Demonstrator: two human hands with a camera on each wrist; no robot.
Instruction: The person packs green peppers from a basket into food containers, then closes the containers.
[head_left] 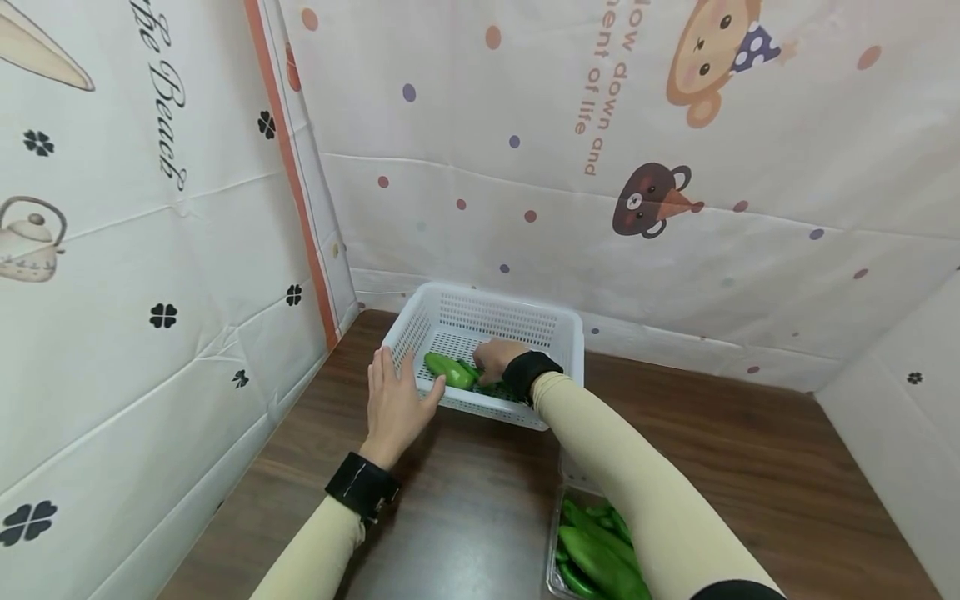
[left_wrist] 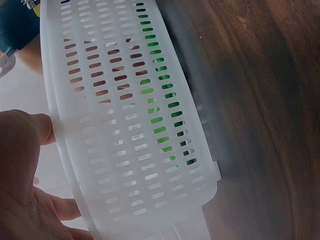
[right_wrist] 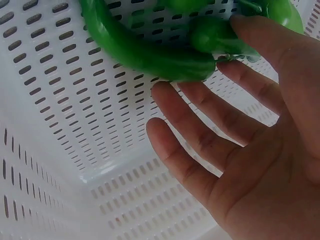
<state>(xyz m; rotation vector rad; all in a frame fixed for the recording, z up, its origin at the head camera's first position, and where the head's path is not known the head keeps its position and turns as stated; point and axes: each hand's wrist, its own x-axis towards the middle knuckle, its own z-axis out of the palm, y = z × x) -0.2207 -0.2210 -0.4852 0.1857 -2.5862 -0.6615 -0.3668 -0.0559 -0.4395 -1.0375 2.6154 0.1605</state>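
A white perforated plastic basket (head_left: 558, 333) stands on the table with several green peppers inside. My left hand (head_left: 395, 406) is at its near left corner, fingers spread and extended, the thumb touching the rim. Through the slots of the basket wall (left_wrist: 125, 165), green shows in the left wrist view. My right hand (head_left: 501, 358) reaches into the basket. Up close, its fingers are loosely spread beside a long curved pepper (right_wrist: 145, 62), and the thumb lies by a smaller pepper (right_wrist: 210, 36). A light green pepper (head_left: 448, 370) lies left of the right hand.
A clear plastic container (head_left: 553, 533) with several long green peppers (head_left: 600, 554) stands at the near right, partly hidden by my right sleeve. Printed cloth walls (head_left: 465, 125) enclose the brown wooden table (head_left: 450, 517) at the back and sides.
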